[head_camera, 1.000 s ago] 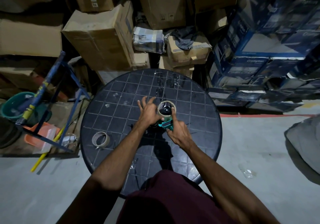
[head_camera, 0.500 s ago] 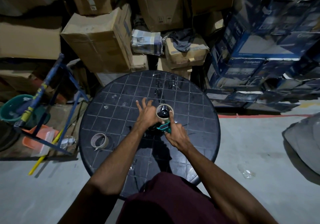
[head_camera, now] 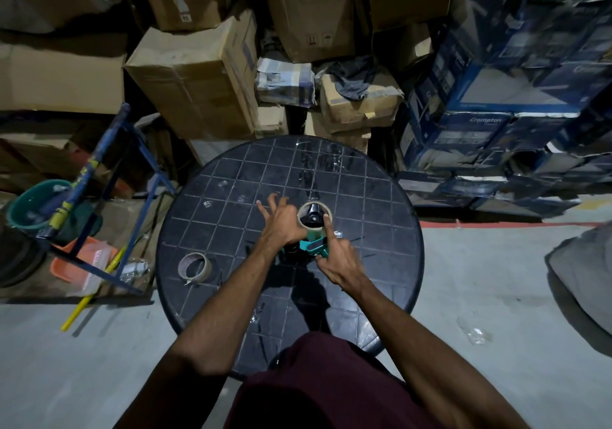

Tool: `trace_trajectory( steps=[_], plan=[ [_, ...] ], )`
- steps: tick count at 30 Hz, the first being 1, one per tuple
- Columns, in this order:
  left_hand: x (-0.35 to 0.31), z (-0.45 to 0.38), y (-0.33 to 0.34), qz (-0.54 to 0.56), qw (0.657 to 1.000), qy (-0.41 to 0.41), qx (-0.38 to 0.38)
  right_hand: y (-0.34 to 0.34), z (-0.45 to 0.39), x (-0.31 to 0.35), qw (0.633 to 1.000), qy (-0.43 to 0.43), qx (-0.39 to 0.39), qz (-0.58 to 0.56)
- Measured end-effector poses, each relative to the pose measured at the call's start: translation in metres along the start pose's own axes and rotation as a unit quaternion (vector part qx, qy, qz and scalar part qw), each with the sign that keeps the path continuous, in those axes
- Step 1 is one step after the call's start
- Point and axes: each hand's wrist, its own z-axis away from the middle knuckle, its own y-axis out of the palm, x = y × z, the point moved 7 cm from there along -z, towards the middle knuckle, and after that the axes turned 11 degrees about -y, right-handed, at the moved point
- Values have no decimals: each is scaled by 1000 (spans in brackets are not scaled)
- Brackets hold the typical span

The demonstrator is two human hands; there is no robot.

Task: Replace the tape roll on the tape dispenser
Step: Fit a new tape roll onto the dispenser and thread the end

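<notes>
Since a second ago we see little change: our left hand (head_camera: 281, 221), fingers spread, steadies the tape roll (head_camera: 314, 217) on the tape dispenser (head_camera: 314, 246); our right hand (head_camera: 337, 259) stays pinching the dispenser, forefinger now straight on the roll's rim, mid-table (head_camera: 381, 196).

Your left hand (head_camera: 281, 223) spreads its fingers wide; just beside it, your right hand (head_camera: 337, 259) curls, index finger extended.
</notes>
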Motion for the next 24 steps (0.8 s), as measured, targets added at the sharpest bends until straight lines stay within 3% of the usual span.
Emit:
trace_trajectory(
  steps=[14,24],
  plan=[
    [-4,20,10,47,999,1,-18,0,11,-7,1000,17,-18,7],
    [-6,12,22,16,1000,-13,-2,-6,14,-6,1000,19,-19,-9]
  ],
)
